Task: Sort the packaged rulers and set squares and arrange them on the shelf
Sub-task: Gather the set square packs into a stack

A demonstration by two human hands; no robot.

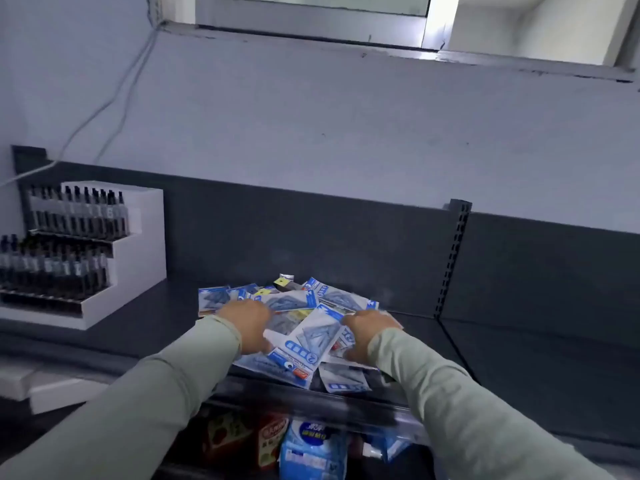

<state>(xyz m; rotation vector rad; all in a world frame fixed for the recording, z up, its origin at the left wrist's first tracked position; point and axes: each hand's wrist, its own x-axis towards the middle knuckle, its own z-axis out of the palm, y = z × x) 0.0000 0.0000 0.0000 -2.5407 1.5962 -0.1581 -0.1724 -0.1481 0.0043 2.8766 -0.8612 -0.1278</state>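
A loose heap of packaged rulers and set squares (304,336), in white and blue wrappers, lies on the dark grey shelf (145,327). Some packs hang over the shelf's front edge. My left hand (251,327) rests on the left side of the heap, fingers bent down into the packs. On the right side, my right hand (363,332) has its fingers curled onto the packs. The image is blurred, so I cannot tell whether either hand actually grips a pack. A few yellow-labelled packs (282,283) lie at the back of the heap.
A white stepped display stand of dark pens (86,251) stands on the shelf at the left. A slotted upright (453,254) divides the shelf's back panel at the right. Below the shelf sit boxed and bagged goods (311,448). A wall and window are above.
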